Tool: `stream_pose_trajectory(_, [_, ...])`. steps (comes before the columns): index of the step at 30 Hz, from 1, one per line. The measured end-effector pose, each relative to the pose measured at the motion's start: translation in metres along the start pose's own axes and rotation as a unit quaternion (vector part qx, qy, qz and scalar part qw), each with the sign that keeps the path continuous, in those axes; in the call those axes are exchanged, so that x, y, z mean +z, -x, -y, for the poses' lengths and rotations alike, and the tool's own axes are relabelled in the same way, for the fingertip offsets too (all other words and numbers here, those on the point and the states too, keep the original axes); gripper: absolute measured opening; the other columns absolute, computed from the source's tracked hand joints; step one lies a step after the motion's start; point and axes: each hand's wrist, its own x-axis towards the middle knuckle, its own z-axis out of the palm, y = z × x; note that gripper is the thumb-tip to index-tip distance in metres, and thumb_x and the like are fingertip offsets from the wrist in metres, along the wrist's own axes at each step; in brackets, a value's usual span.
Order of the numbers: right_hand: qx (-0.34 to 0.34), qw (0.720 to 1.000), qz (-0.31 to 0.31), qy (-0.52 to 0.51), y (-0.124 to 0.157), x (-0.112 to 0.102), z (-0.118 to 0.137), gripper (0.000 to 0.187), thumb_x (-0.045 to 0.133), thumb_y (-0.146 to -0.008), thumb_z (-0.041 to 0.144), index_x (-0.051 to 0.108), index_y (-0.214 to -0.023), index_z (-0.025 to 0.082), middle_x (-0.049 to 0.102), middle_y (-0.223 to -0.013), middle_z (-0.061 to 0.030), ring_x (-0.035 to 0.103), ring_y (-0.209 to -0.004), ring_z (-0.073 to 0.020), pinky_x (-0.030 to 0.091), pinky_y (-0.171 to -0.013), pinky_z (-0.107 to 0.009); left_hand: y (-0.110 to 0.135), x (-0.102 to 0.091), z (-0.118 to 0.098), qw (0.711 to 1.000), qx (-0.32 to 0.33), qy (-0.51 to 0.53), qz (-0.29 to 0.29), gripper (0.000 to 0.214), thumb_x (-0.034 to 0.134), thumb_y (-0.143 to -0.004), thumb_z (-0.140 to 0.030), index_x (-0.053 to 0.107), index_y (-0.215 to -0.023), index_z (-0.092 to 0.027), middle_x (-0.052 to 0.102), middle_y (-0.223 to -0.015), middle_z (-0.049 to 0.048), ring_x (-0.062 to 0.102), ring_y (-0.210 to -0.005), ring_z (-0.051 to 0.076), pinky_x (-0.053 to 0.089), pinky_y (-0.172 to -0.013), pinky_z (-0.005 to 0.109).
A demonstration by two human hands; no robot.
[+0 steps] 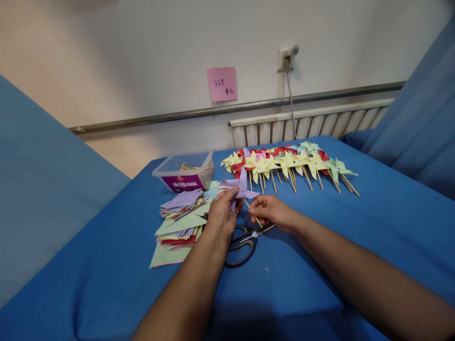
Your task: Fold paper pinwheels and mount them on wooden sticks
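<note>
My left hand (221, 214) is closed in a pinch on a purple paper pinwheel (241, 186), held just above the blue table (320, 237). My right hand (270, 211) is closed on the thin wooden stick (256, 220) that runs down from the pinwheel. Black-handled scissors (245, 239) lie on the cloth right under both hands. A pile of coloured paper squares (181, 219) lies just left of my left hand.
A row of several finished pinwheels (289, 163) on sticks lies across the far side of the table. A clear plastic box (185, 171) with sticks stands at the back left. A radiator (313, 124), a pink note (222, 84) and a wall plug (287, 57) are behind.
</note>
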Motion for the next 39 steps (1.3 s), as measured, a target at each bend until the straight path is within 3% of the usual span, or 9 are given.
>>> stream_pose_trajectory(9, [0.034,0.999,0.025,-0.002,0.000,0.008,-0.005,0.041,0.078,-0.063,0.049,0.055,-0.073,0.017,0.068,-0.063,0.0005,0.052,-0.044,-0.0069,0.037,-0.044,-0.020,0.004,0.002,0.005,0.999,-0.011,0.013,0.028,0.026,0.079,-0.061,-0.018,0.055,-0.072,-0.017,0.057,-0.064,-0.0050,0.052,-0.056,0.008,0.040,-0.053,0.020])
stream_pose_trajectory(21, [0.029,0.999,0.011,0.007,-0.003,0.011,-0.010,0.041,0.078,-0.061,0.050,0.055,-0.071,0.018,0.066,-0.059,0.0017,0.052,-0.042,-0.0072,0.038,-0.043,-0.020,0.002,0.003,0.009,1.000,-0.012,0.002,0.015,0.029,0.079,-0.060,-0.020,0.053,-0.070,-0.018,0.055,-0.060,-0.0049,0.052,-0.053,0.009,0.039,-0.052,0.022])
stream_pose_trajectory(39, [0.021,0.999,0.017,0.024,-0.004,0.010,-0.012,0.039,0.076,-0.064,0.050,0.055,-0.071,0.018,0.066,-0.059,0.0015,0.053,-0.043,-0.0081,0.037,-0.044,-0.020,-0.002,-0.003,0.006,0.998,-0.018,-0.015,0.050,0.028,0.079,-0.061,-0.021,0.053,-0.070,-0.017,0.057,-0.061,-0.0036,0.054,-0.054,0.010,0.041,-0.053,0.022])
